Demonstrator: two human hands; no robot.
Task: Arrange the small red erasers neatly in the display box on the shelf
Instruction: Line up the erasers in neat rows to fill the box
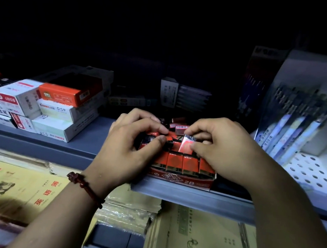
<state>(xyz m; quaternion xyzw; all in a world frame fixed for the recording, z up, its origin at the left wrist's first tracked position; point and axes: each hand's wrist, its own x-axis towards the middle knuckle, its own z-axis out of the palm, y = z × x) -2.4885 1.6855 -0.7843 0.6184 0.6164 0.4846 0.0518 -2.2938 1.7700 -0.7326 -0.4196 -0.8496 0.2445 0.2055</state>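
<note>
Pinches a tilted eraser (186,144) with right hand (221,146), grips loose erasers (153,134) with left hand (131,143), all inside display box (186,180) at shelf (192,196) edge; risks toppling upright front row (183,164) if wedged in crooked.

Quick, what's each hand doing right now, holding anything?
Left hand: pinches a red eraser over the display box.
Right hand: pinches a shiny eraser, tilted above the front row.

A grey shelf (84,149) bears the eraser box (182,179) under both hands, stacked cartons (52,115) left of the left hand (131,143), and pen packs (292,128) right of the right hand (222,146).
</note>
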